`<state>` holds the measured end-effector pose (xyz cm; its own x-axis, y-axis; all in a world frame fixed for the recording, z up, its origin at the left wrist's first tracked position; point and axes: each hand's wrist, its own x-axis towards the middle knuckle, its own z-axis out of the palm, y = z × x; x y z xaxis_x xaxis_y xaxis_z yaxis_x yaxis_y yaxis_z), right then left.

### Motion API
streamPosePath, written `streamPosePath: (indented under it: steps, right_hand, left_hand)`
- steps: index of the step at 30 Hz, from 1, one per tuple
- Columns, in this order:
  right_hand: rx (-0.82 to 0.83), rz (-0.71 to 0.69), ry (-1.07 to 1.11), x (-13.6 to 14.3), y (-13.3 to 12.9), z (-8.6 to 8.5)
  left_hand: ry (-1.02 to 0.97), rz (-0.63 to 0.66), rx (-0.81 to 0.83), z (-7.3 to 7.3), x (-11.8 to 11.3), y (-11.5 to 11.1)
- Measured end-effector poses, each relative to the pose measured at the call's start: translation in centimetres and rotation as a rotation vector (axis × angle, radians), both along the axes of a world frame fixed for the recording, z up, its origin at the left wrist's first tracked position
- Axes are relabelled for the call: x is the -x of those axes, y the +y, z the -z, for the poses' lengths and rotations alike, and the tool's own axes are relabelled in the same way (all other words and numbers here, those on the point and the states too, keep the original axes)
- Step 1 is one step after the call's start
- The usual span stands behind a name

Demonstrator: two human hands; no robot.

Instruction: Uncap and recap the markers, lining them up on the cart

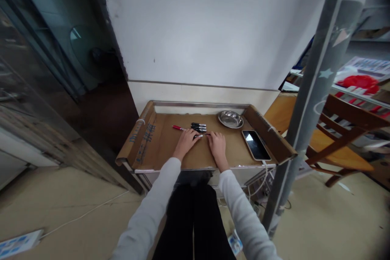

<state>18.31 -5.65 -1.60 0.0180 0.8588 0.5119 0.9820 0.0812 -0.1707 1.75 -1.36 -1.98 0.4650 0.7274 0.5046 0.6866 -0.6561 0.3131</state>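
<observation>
On the brown cardboard surface, my left hand (185, 143) is closed, its fingertips pinching a slim black-and-silver marker pen (199, 135). My right hand (217, 144) is closed too, with thumb and fingers at the dark right end of that marker. Whether this end is a separate cap is too small to tell. Just beyond the hands, several black-and-silver markers (198, 126) lie side by side in a small stack. A red marker (178, 127) lies to their left, its right end close to my left fingers.
A round shiny metal dish (230, 119) stands at the back right. In front of it lies a phone (256, 145) with a white cable (264, 168) over the front edge. Cardboard-covered sides (137, 134) border the table. A grey post (313, 89) and wooden chair (344, 142) stand right.
</observation>
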Motion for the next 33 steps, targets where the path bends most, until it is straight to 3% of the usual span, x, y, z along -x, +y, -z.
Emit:
streamPosePath:
  steps: [6,10,15,18,26,33]
  right_hand:
    - [0.025,-0.225,0.045,0.5,0.0,-0.3]
    - [0.015,-0.435,0.132,0.8,0.1,-0.4]
    - [0.003,-0.238,0.113,0.6,0.6,-0.3]
    - [0.013,-0.144,0.057,0.4,1.0,-0.2]
    - [0.034,-0.111,0.001,0.2,2.1,0.0]
    - [0.020,-0.105,-0.014,0.3,2.3,0.1]
  left_hand:
    - [-0.017,0.042,-0.012,-0.5,0.0,-0.2]
    - [-0.017,-0.096,-0.027,-0.8,0.3,-0.8]
    - [-0.124,-0.454,0.007,-0.2,1.3,-1.4]
    - [-0.149,-0.555,0.043,0.3,1.5,-1.2]
    - [-0.184,-0.529,-0.006,0.7,1.8,0.5]
    - [-0.158,-0.441,0.002,-0.1,1.3,0.9]
